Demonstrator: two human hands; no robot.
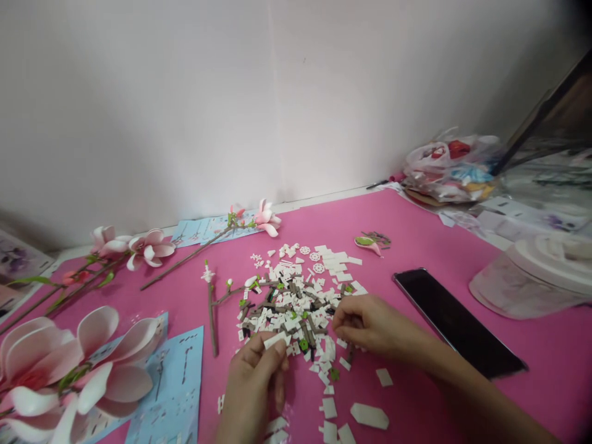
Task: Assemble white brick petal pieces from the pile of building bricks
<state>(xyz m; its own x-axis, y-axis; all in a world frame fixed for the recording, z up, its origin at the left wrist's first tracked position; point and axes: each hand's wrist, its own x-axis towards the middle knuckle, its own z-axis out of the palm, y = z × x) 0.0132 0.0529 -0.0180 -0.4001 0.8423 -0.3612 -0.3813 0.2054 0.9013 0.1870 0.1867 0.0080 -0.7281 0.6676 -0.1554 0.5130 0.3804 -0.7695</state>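
My left hand [256, 379] is closed at the near edge of the pile, pinching a flat white building-block piece [276, 340] between thumb and fingers. At the right side of the pile, my right hand [365, 324] has its fingers curled and pressed together; anything in them is hidden. Between and beyond both hands lies a loose pile of small white, brown, black and green building-block pieces [296, 302]. A thin brown block-built stem [213, 320] with a white top lies left of the pile. Several white pieces [370, 415] are scattered on the near side.
A pink mat [319, 222] covers the table. Pink-white flowers [152, 246] on stems lie at left, with blue instruction sheets [185, 370] partly beneath. On the right are a dark phone [457, 320], a lidded tub [518, 283] and plastic bags [453, 166]. A wall stands behind.
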